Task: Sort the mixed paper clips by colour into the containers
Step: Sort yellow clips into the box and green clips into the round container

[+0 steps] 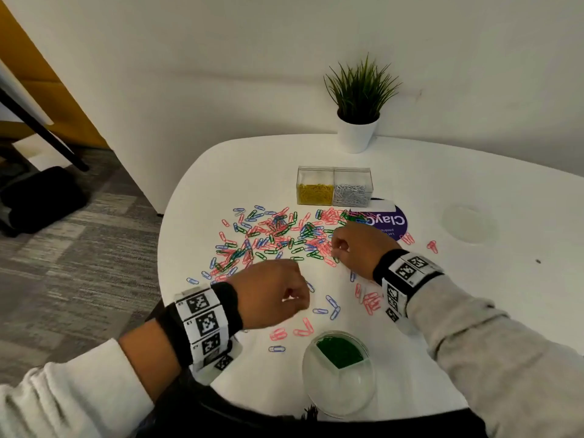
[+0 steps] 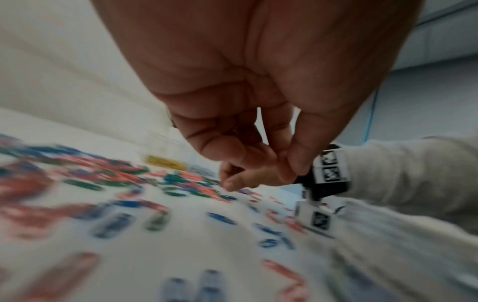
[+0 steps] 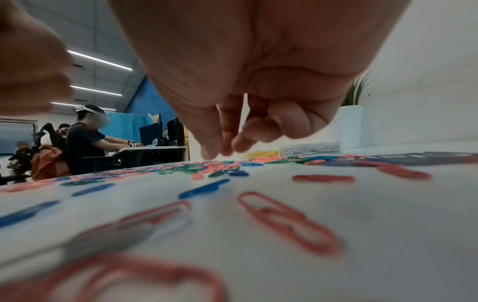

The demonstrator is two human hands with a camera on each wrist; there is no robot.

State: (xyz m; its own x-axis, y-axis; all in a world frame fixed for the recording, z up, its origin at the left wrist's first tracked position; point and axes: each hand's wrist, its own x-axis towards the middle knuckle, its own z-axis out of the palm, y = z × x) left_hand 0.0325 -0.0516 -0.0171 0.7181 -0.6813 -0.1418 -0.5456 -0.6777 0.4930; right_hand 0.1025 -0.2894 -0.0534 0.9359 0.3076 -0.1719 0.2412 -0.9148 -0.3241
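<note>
Mixed red, green and blue paper clips (image 1: 275, 238) lie strewn over the white table (image 1: 474, 289). A clear twin box holds yellow clips (image 1: 315, 192) and silver clips (image 1: 352, 192). A round clear container (image 1: 339, 352) near the front edge holds green clips. My left hand (image 1: 284, 295) hovers between the pile and that container, blurred, its fingers (image 2: 297, 163) curled against the thumb; anything between them is hidden. My right hand (image 1: 339, 248) is at the pile's right edge, thumb and forefinger (image 3: 212, 151) pinching down onto a clip there.
A potted plant (image 1: 358, 121) stands at the back. A purple round sticker (image 1: 390, 224) and a clear lid (image 1: 467, 224) lie to the right. Stray red clips (image 1: 371, 303) and blue clips (image 1: 331, 306) lie between my hands. The table's left edge drops to carpet.
</note>
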